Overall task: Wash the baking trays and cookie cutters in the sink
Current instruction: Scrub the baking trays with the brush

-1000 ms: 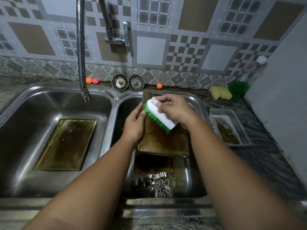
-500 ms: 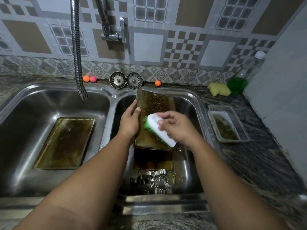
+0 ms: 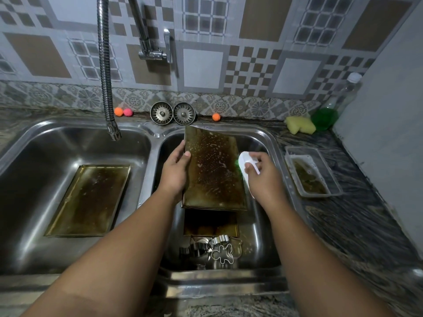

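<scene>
A greasy brown baking tray (image 3: 214,170) leans tilted in the right sink basin (image 3: 265,143), flecked with soap. My left hand (image 3: 176,170) grips its left edge. My right hand (image 3: 261,177) holds a white scrubbing brush (image 3: 246,164) with green bristles just off the tray's right edge. Under the held tray lies another tray (image 3: 210,224). Several metal cookie cutters (image 3: 212,250) sit at the near end of that basin. A third dirty tray (image 3: 89,200) lies flat in the left basin (image 3: 34,145).
A flexible tap hose (image 3: 106,72) hangs over the left basin. Two sink strainers (image 3: 172,113) and small orange and pink balls (image 3: 123,112) rest on the back ledge. On the right counter stand a clear plastic container (image 3: 313,177), a yellow sponge (image 3: 299,128) and a green soap bottle (image 3: 332,108).
My right hand has swept the brush down the tray and off its right edge. The tray's soapy face is now uncovered. My left hand keeps its grip.
</scene>
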